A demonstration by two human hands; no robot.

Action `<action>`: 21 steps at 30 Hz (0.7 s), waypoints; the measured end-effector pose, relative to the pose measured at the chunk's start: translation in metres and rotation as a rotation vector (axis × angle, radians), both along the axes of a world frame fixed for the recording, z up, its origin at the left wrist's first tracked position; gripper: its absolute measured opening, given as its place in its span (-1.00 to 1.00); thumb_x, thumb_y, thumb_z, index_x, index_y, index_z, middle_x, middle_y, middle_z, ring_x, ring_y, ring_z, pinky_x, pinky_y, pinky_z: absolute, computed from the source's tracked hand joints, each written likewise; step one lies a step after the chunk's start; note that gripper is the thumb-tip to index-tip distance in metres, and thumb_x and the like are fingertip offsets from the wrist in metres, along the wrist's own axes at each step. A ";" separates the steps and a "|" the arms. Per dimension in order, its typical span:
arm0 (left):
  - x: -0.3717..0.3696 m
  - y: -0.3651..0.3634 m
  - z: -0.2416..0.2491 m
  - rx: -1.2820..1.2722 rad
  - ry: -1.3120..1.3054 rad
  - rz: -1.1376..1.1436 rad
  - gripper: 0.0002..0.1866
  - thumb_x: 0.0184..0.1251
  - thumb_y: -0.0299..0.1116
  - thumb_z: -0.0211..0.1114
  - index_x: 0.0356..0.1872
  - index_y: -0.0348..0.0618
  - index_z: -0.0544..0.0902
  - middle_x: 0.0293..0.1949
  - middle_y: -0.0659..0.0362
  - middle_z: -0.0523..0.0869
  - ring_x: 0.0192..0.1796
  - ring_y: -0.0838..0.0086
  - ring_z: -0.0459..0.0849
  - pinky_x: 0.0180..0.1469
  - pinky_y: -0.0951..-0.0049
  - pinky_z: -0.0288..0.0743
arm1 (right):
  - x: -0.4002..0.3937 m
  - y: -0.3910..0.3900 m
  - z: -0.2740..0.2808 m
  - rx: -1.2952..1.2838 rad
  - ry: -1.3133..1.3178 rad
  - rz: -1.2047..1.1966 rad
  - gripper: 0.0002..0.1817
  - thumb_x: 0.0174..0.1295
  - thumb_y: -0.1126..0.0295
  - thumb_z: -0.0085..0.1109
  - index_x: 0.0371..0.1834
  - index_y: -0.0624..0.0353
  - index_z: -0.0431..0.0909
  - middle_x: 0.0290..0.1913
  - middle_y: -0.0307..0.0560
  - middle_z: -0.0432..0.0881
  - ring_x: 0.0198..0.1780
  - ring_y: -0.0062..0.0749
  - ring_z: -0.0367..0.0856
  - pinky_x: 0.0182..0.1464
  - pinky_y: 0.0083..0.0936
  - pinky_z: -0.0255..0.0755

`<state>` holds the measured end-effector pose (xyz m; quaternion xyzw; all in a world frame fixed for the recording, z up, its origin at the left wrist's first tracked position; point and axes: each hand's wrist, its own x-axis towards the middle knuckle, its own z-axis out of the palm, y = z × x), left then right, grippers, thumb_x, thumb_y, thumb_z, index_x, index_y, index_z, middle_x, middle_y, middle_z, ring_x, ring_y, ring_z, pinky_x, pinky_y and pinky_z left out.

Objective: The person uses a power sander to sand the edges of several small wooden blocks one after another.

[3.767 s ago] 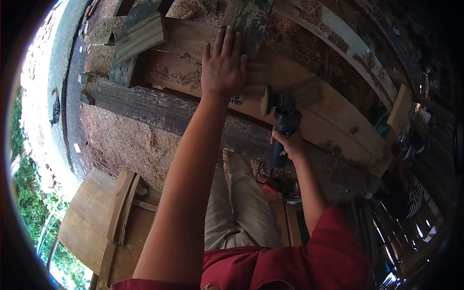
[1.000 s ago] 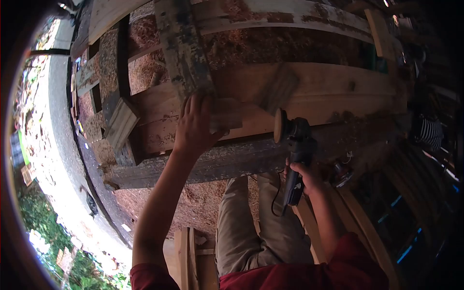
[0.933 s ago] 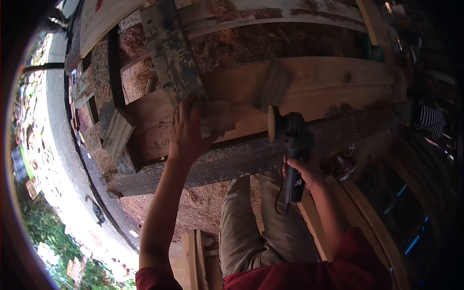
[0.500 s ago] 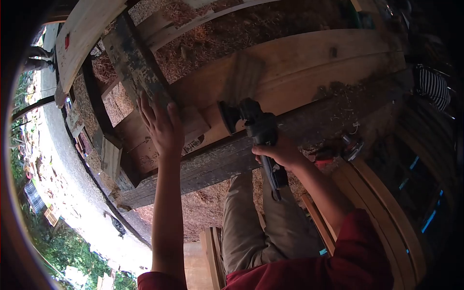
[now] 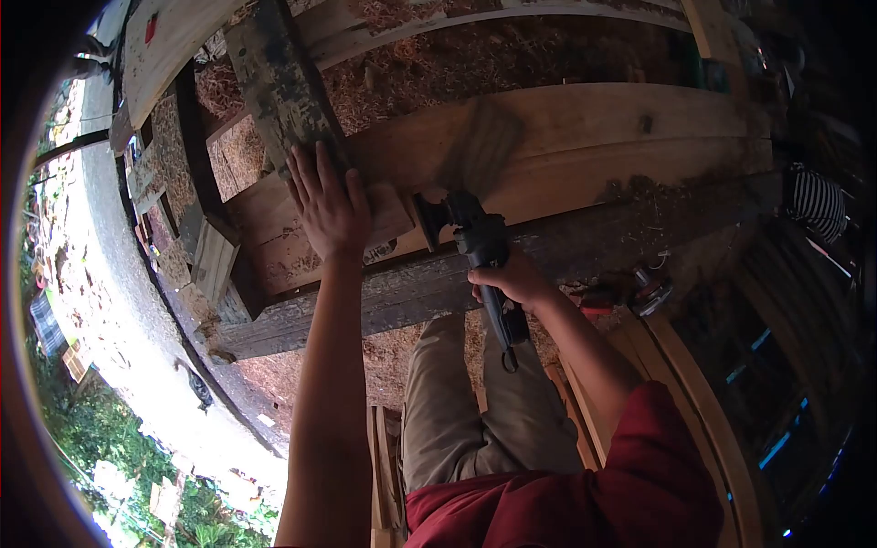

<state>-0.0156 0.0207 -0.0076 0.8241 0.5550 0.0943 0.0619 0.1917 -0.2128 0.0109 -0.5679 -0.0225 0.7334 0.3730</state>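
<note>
My right hand (image 5: 516,279) is wrapped round the dark handle of an angle grinder (image 5: 480,239). The grinder's disc (image 5: 426,222) stands on edge, right beside the end of a small wooden piece (image 5: 391,216). My left hand (image 5: 332,216) lies with its fingers stretched out at the other end of that piece, fingertips reaching onto a weathered, paint-stained crosswise beam (image 5: 285,87). Beneath both hands runs a wide, pale curved plank (image 5: 585,123), set along a dark, rough beam (image 5: 402,300).
At the right, a second power tool (image 5: 650,290) with a metal guard rests by a red object (image 5: 598,300). Long boards (image 5: 699,393) lean beside my right leg. Wood shavings (image 5: 402,96) cover the ground behind the plank. A striped cloth (image 5: 816,203) hangs at far right.
The view has shifted a little. The grinder has come left, its disc now closer to the small wooden piece and my left hand. Both hands keep their hold and pose.
</note>
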 end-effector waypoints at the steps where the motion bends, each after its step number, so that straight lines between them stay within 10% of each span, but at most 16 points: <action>1: 0.000 -0.001 0.001 -0.003 -0.001 0.005 -0.27 0.75 0.03 0.05 0.76 -0.12 0.32 0.79 -0.22 0.19 0.84 -0.13 0.09 0.83 -0.16 -0.07 | 0.000 0.002 0.001 -0.001 0.007 0.009 -0.57 0.20 0.50 0.58 0.06 0.28 0.56 -0.28 -0.02 0.76 -0.33 -0.29 0.84 -0.25 -0.24 0.75; 21: 0.004 -0.002 0.008 -0.038 -0.011 0.085 -0.36 0.78 -0.05 -0.03 0.74 -0.02 0.37 0.78 -0.15 0.26 0.83 -0.08 0.12 0.84 -0.09 -0.03 | 0.018 0.041 0.005 0.007 -0.033 0.106 -0.54 0.21 0.49 0.55 0.08 0.24 0.49 -0.25 -0.03 0.74 -0.36 -0.26 0.82 -0.26 -0.22 0.76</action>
